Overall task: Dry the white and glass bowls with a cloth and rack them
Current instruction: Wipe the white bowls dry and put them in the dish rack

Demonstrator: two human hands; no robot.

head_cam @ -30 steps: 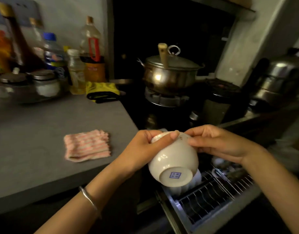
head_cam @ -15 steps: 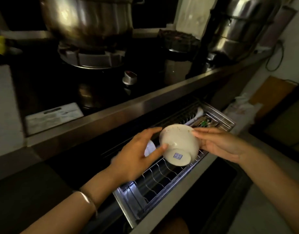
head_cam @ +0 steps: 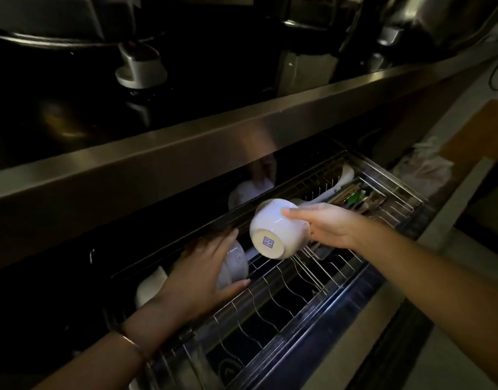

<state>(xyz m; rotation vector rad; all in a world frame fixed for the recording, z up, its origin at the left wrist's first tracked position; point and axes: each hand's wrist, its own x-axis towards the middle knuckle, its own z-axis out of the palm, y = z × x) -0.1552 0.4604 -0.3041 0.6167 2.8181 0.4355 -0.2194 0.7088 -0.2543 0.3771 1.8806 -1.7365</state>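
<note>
Dim kitchen cabinetry frames a pulled-out wire dish rack (head_cam: 284, 299). At the rack's near end the left hand (head_cam: 197, 280) lies spread against an already racked bowl (head_cam: 233, 263), probably steadying it to clear the next slot. Just above the rack's middle, the right hand (head_cam: 329, 226) pinches the white bowl (head_cam: 276, 229) by its rim, foot tilted toward the camera, ready for slotting. Cutlery (head_cam: 363, 198) fills the rack's far end, and beyond the rack sits a stove knob (head_cam: 141, 68).
</note>
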